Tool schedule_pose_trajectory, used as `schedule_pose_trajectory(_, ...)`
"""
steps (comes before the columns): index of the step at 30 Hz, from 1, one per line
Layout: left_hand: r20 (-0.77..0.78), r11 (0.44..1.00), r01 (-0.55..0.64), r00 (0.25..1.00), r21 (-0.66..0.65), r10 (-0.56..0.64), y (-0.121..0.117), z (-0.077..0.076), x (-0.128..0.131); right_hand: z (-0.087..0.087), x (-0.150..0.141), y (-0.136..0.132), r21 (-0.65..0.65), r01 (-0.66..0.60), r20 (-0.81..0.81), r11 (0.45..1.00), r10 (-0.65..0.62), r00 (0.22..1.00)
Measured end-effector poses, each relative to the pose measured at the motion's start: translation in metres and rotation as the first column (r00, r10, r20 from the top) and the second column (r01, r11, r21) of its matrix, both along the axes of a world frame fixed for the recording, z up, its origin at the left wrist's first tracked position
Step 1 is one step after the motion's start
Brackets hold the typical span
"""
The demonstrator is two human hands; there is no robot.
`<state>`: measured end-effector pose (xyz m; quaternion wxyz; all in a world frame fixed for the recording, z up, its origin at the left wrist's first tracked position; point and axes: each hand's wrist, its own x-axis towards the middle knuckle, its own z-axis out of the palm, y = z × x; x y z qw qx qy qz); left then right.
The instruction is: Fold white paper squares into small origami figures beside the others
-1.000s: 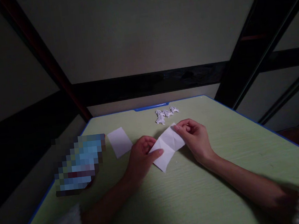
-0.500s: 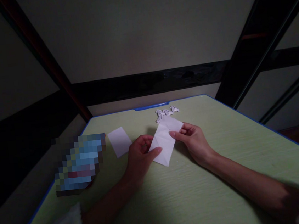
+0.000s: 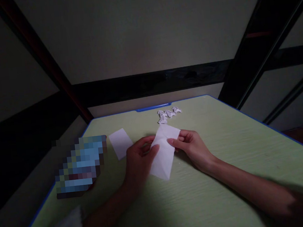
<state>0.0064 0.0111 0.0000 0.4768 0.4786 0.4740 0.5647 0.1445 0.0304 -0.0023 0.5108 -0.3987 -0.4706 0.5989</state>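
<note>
A creased white sheet of paper (image 3: 163,155) is held tilted above the table between both hands. My left hand (image 3: 138,160) pinches its left edge, thumb on top and fingers behind. On the opposite edge, my right hand (image 3: 194,145) grips the sheet the same way, its thumb lying on the upper face. Crease lines run across the paper. Several small folded white paper figures (image 3: 169,113) lie just beyond the sheet's far corner. Left of my left hand rests a flat white piece of paper (image 3: 120,143), partly covered by that hand.
The light green table (image 3: 225,145) has a blue rim and a blue handle-like strip (image 3: 153,107) at its far edge. At left lies a pixelated bluish object (image 3: 83,165). Dark-banded panels (image 3: 143,31) rise behind the table.
The held sheet has moved toward me and slightly left, showing more of the folded figures. Both hands have shifted a little left and still grip it.
</note>
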Motion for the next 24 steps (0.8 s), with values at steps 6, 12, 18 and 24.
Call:
schedule_pose_trajectory(6,-0.083,0.984,0.081,0.994,0.161,-0.068,0.0009,-0.002,-0.0032,-0.0034,0.0002,0.0017,0.039,-0.014,-0.014,0.999,0.014,1.0)
schedule_pose_trajectory(12,-0.091,0.995,0.028,0.996,0.093,-0.019,0.0006,-0.0005,-0.0008,-0.0028,-0.0003,0.0012,0.056,-0.023,-0.027,0.998,0.025,0.999)
schedule_pose_trajectory(18,-0.069,1.0,0.008,0.998,0.002,-0.008,-0.0014,0.003,0.0016,-0.0005,0.0001,-0.0005,0.054,-0.099,-0.007,0.994,0.099,0.995)
schedule_pose_trajectory(24,-0.102,0.998,0.063,0.993,0.008,-0.062,0.0005,-0.002,0.0013,-0.0023,-0.0002,-0.0007,0.039,-0.126,-0.041,0.991,0.127,0.991)
